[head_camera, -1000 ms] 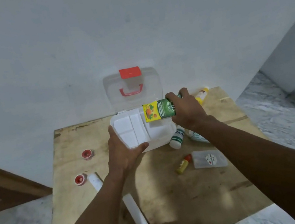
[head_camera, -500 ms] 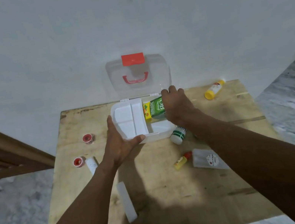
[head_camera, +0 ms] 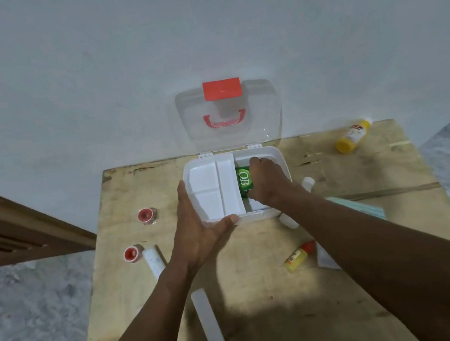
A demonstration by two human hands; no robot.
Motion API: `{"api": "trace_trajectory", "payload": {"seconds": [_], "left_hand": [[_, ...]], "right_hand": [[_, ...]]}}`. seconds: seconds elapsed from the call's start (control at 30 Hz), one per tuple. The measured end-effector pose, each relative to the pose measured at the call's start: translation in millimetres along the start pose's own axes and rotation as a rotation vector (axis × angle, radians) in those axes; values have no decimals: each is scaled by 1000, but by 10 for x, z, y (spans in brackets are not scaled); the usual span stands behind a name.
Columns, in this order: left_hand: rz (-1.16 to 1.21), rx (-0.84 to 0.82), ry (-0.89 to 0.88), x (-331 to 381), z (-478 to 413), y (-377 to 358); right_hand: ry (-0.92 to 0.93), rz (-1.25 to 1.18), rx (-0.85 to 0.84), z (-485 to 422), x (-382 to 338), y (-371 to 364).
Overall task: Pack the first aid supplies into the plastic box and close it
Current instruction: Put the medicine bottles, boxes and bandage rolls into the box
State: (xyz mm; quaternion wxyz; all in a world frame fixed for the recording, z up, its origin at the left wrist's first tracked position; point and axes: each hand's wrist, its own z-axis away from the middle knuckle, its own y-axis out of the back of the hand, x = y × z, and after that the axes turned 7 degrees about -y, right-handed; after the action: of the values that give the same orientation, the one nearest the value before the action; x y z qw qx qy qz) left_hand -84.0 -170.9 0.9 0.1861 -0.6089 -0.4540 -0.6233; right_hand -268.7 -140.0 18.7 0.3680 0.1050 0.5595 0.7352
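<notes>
The white plastic box (head_camera: 274, 151) sits at the table's far edge, its clear lid (head_camera: 264, 113) with red latch and handle leaning open against the wall. A white divided tray (head_camera: 212, 190) fills the box's left half. My left hand (head_camera: 197, 228) grips the tray and box at the near-left corner. My right hand (head_camera: 267, 184) is shut on a green carton (head_camera: 244, 180), pressed down into the box's right side. Most of the carton is hidden under my fingers.
On the wooden table (head_camera: 268, 297): two red tape rolls (head_camera: 146, 215) (head_camera: 132, 254), two white tubes (head_camera: 154, 261) (head_camera: 209, 322), a small yellow bottle with red cap (head_camera: 299, 256), a yellow bottle (head_camera: 353, 135) far right, a white bottle (head_camera: 308, 183), a teal packet (head_camera: 364, 206). Floor lies on both sides.
My right hand has lowered the green carton from above the box down into its right side. My left hand stays on the tray's corner. The camera has tilted down.
</notes>
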Motion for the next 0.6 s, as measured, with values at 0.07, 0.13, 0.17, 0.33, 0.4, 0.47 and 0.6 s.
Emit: {"api": "trace_trajectory", "payload": {"seconds": [0.07,0.13,0.17,0.33,0.4,0.47,0.6], "left_hand": [[12,4,-4,11,5,-14],[17,5,0,15,-5,-14],[19,7,-1,6,-10,-12],[17,18,-5,-3,-7,-28],[15,21,0,3,-3,-34],[11,18,7,9,-3,-36],[7,8,-1,13,-19,-37]], "right_hand": [[-25,-67,-24,-16,3,-70],[-27,-96,-32,-40,-3,-114],[-27,-105,-32,-46,-14,-118],[-30,-127,-35,-49,-10,-130],[-29,-154,-38,-56,-3,-135],[-38,-199,-54,-74,8,-130],[-15,-283,-93,-99,73,-81]]}}
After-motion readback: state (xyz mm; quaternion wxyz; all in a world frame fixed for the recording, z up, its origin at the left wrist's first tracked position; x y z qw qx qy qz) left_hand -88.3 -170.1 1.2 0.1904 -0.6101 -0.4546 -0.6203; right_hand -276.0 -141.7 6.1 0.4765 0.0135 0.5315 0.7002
